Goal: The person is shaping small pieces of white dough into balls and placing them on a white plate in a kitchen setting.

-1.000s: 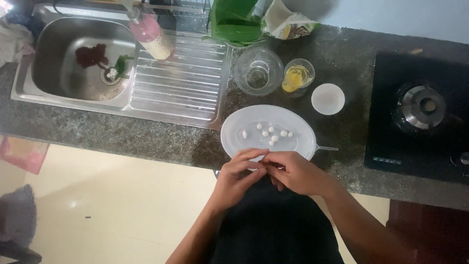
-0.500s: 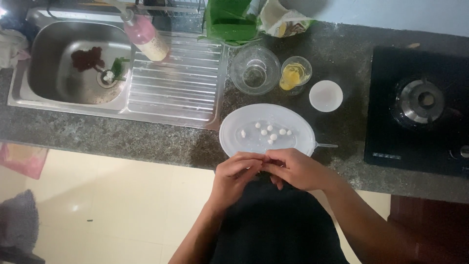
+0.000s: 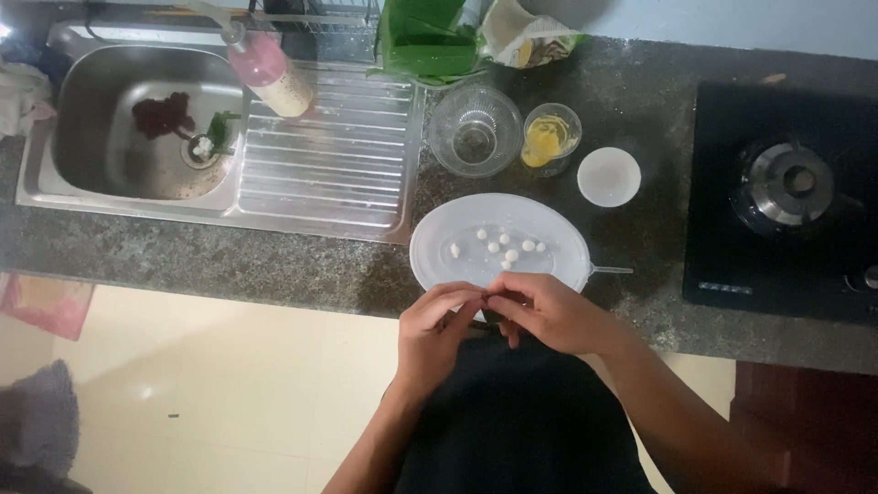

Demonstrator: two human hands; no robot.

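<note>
A white oval plate lies on the dark stone counter near its front edge, holding several small white balls. Just in front of the plate, my left hand and my right hand meet fingertip to fingertip over the counter's edge. The fingers pinch together around something tiny that I cannot make out. A thin metal handle sticks out from under the plate's right side.
Behind the plate stand a clear glass bowl, a glass with yellow liquid and a small white bowl. A steel sink with drainboard and a pink bottle sits left. A black gas stove is right. Green leaves lie at the back.
Both hands stay pinched together in front of the plate, with only slight finger movement. The view has shifted a little.
</note>
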